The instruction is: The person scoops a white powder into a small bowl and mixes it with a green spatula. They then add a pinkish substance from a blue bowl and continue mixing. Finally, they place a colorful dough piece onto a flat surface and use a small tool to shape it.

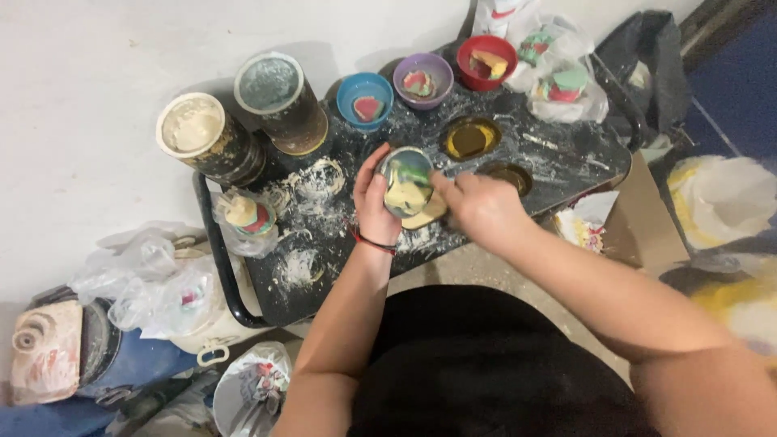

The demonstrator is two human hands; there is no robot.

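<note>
At the tray's (267,283) far-left corner stood two crusted tins (235,129); a bagged clay lump (247,217) lay near its left edge. Over the tray's middle, the left hand (374,202) cupped a marbled clay-filled mould (407,182), fingers wrapped around its side. The right hand (479,209) pinched a cream piece (426,215) at the mould's lower rim. Three small bowls (422,79) lined the far edge.

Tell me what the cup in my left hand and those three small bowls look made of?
Cup: seemingly hard, smooth-walled, smeared with green, blue and cream paste, so the material is uncertain. Blue bowl, purple bowl and red bowl: likely plastic, judging by uniform bright colour and thin glossy rims.
</note>
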